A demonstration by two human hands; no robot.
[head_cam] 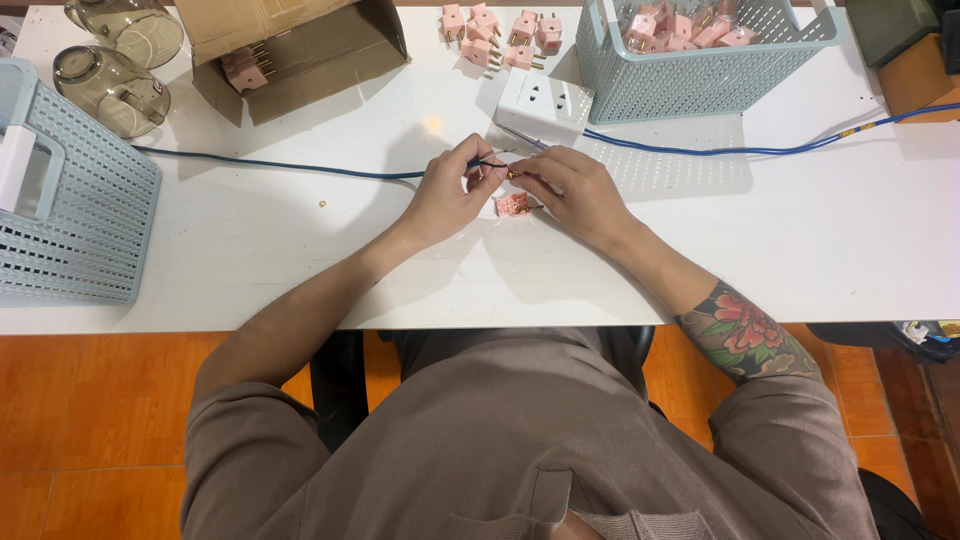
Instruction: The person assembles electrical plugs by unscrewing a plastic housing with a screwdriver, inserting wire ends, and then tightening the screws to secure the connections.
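A small pink plastic plug body [513, 204] with brass pins lies on the white bench [820, 250] near its middle, just under the person's fingertips. The left hand [448, 195] pinches the end of a thin dark blue cable [290, 166] between thumb and forefinger, its grip narrow and closed on the cable, which trails away to the left across the bench. The right hand [575, 192] is curled over the plug body, fingertips meeting the cable end; whether it holds a small part there I cannot tell. Just beyond the hands sits a white socket block [545, 105] with a bright blue cable [760, 150] running off right. Behind it stands a pale blue perforated basket [700, 85] of pink plugs, with loose pink plugs [500, 35] beside it, an open cardboard box [300, 55], two smoky glass cups [115, 60], and another pale blue basket [75, 210] at the left edge.
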